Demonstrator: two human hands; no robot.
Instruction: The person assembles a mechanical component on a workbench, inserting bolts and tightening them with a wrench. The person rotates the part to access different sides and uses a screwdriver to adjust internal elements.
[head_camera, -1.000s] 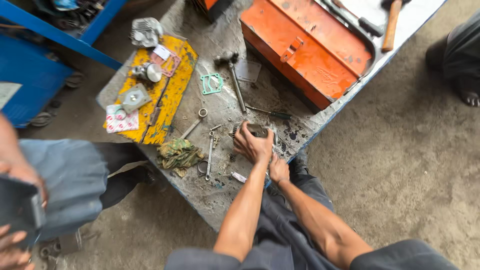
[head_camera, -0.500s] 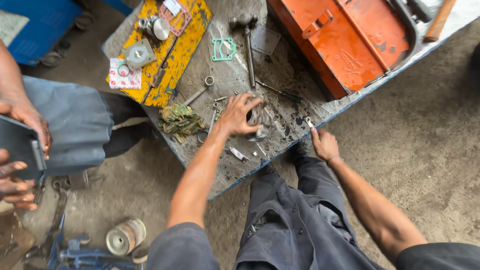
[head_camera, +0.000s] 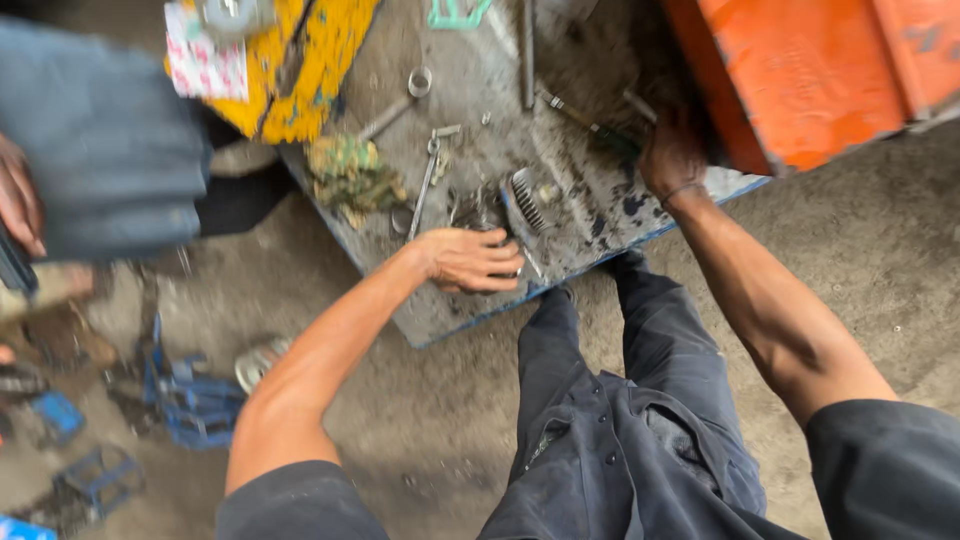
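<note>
Greasy metal table (head_camera: 440, 310) under flat, open left hand (head_camera: 470, 260); right hand (head_camera: 672, 155), grip unclear, beside orange toolbox (head_camera: 790, 80).

Dark short sleeves, dark grey trousers

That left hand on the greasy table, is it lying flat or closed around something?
Mostly flat. The left hand lies palm down on the metal table, fingers stretched toward a small finned part. Whether anything sits under the palm, I cannot tell.

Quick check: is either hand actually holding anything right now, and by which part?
Cannot be told: the frame is blurred. The left hand lies flat on the metal table, beside a toothed part. The right hand rests against the orange toolbox.
</note>
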